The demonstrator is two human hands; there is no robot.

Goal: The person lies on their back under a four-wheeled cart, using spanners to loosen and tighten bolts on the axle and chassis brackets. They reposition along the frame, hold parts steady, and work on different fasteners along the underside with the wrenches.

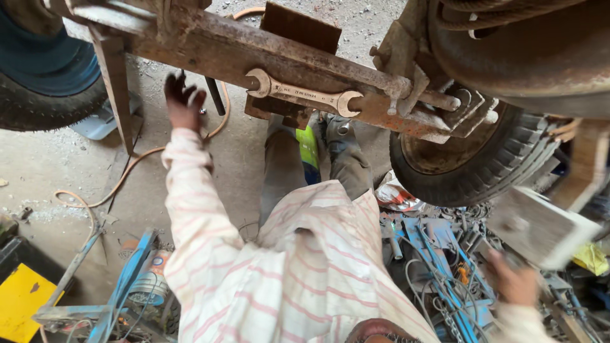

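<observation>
my left arm stretched up and forward in its striped pink-and-white sleeve, the left hand [183, 100] raised with grimy fingers spread loosely and gripping nothing i could make out. my right arm reached low and out to the side, and the right hand [513, 282] was blurred, fingers curled partway; i could not tell whether it gripped anything. my bent legs lay ahead of my torso.

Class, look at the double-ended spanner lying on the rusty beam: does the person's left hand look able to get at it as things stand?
Probably yes. The left hand is raised beside the rusty beam, and the spanner lies exposed on it, with nothing visible between them.
</observation>
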